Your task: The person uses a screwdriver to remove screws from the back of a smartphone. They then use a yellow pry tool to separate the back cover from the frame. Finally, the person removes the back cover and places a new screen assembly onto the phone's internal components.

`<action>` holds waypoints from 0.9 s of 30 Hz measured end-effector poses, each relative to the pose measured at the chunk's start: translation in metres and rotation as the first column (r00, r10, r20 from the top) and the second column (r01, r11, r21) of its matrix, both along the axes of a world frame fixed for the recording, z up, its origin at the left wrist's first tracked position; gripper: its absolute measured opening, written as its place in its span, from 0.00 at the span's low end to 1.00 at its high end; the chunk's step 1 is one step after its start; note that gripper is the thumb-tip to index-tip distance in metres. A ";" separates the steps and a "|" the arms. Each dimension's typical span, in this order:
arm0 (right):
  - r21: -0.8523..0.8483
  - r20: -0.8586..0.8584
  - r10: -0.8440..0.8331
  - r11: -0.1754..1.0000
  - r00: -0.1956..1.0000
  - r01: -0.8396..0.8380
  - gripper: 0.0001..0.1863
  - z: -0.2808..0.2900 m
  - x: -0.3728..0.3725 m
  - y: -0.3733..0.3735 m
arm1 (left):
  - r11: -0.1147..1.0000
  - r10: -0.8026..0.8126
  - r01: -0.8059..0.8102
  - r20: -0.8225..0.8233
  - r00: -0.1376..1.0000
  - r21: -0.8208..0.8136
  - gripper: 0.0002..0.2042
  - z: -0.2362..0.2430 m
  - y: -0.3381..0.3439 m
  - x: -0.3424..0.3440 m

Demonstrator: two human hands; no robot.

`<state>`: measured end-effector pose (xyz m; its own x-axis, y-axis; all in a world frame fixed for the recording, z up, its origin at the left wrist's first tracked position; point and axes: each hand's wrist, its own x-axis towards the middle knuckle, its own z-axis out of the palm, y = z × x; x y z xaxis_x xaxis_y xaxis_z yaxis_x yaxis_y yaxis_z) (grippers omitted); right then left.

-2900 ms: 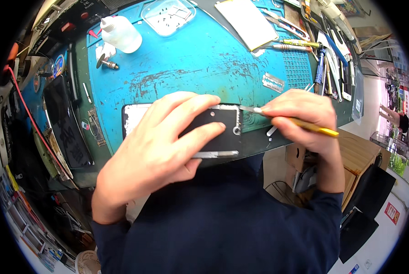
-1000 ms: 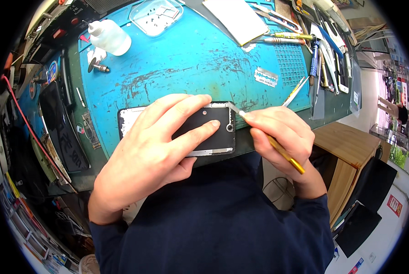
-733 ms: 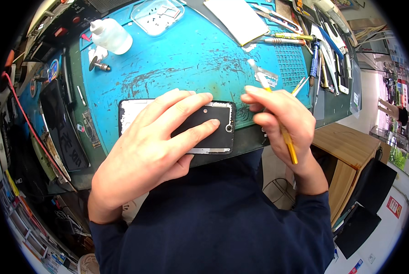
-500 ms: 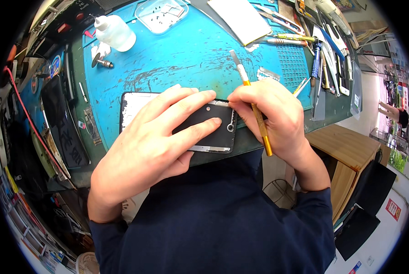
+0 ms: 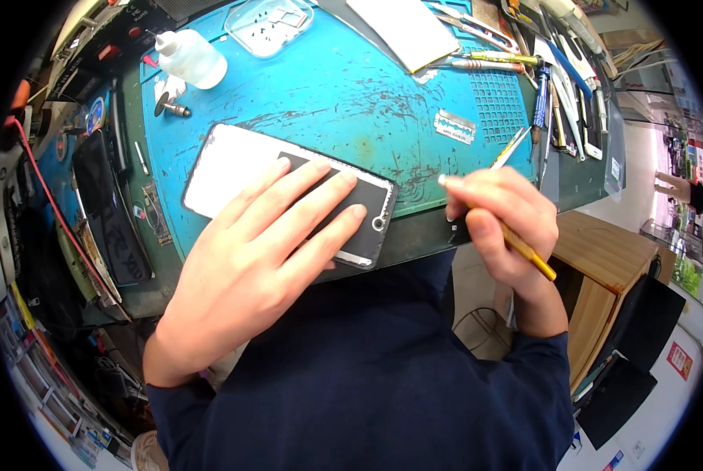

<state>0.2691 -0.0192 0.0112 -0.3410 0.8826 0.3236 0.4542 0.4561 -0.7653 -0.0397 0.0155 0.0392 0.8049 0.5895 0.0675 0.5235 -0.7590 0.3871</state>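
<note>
Phone frame [image 5: 230, 161] lies slantwise directly under the person's left hand [image 5: 261, 243], its white end reaching out past the fingers on the far left and its black end, with a round ringed opening, showing to the right of the fingertips. That left hand is palm down, fingers straight and slightly parted across the frame instead of curled round it; the thumb is mostly hidden beneath. Well to the right of it and apart from the frame, the right hand [image 5: 508, 224] is closed in a pen-like pinch on a slim yellow-handled tool [image 5: 533, 255], whose handle slopes out below the fingers toward the person while a whitish part pokes past the fingertips; its front end is too unclear to tell. Both hands are over or beside the near edge of a scuffed blue mat [image 5: 312, 86]. Just beyond the right hand are a flat razor blade [image 5: 455, 127] and, farther off, a white pad [image 5: 402, 31]. Beyond the left hand stand a squeeze bottle [image 5: 194, 60] and a clear tray [image 5: 245, 45] of small dark pieces; to its left lies a glossy dark panel [image 5: 108, 204].
</note>
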 end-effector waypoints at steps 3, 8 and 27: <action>-0.019 -0.103 0.083 0.996 0.991 -0.085 0.12 -0.004 -0.008 -0.005 | 0.997 0.013 -0.010 -0.035 0.999 0.071 0.24 -0.001 -0.003 -0.002; 0.128 -0.009 0.083 0.988 0.997 -0.081 0.16 -0.018 -0.015 -0.002 | 0.985 0.036 -0.034 -0.009 0.999 0.170 0.20 -0.014 -0.009 -0.002; 0.141 0.090 0.037 0.989 0.995 -0.049 0.20 -0.011 -0.022 0.000 | 0.980 0.023 -0.027 0.023 0.999 0.197 0.18 -0.027 -0.009 -0.006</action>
